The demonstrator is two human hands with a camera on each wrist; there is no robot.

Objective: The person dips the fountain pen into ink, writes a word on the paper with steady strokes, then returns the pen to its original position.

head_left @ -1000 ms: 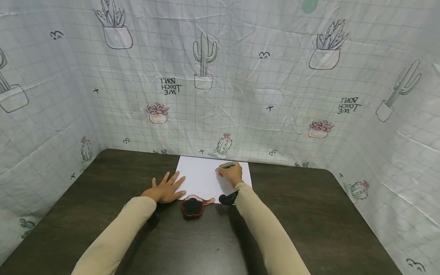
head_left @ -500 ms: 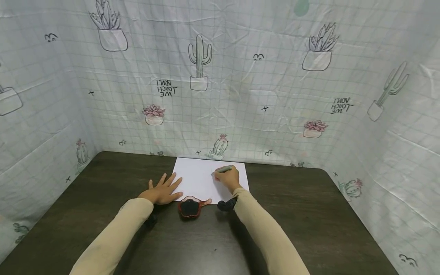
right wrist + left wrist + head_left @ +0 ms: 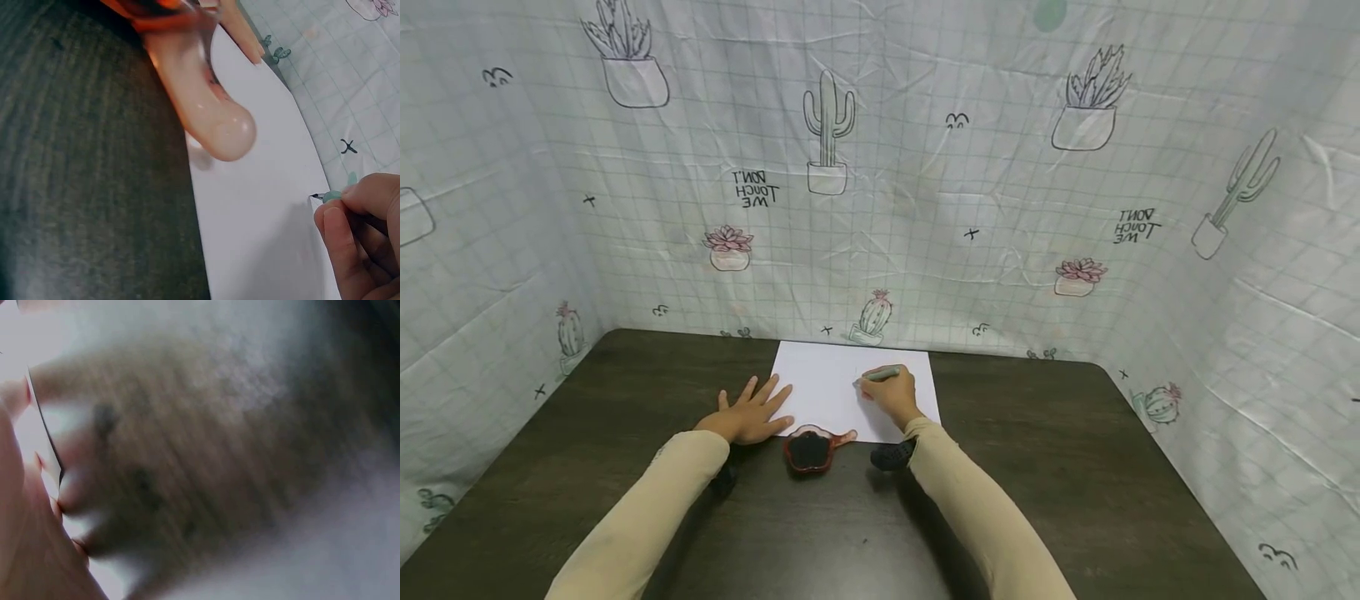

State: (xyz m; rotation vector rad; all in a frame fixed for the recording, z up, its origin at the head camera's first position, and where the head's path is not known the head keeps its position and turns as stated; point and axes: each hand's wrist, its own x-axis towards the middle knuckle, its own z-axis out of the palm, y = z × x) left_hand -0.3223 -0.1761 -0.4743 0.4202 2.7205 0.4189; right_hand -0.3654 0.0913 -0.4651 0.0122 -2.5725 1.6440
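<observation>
Your right hand (image 3: 891, 396) pinches the pen (image 3: 882, 373) over the paper (image 3: 816, 383) on the table (image 3: 1090, 458); your left hand (image 3: 747, 418), fingers spread wide, rests on the paper's left edge. Easing it could let the paper skid; swinging the right hand leftward might bump the red-rimmed dish (image 3: 808, 451).

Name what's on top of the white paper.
The left hand partly, the right hand gripping a pen; a red object overlaps the near edge. Paper beneath them is hidden.
</observation>
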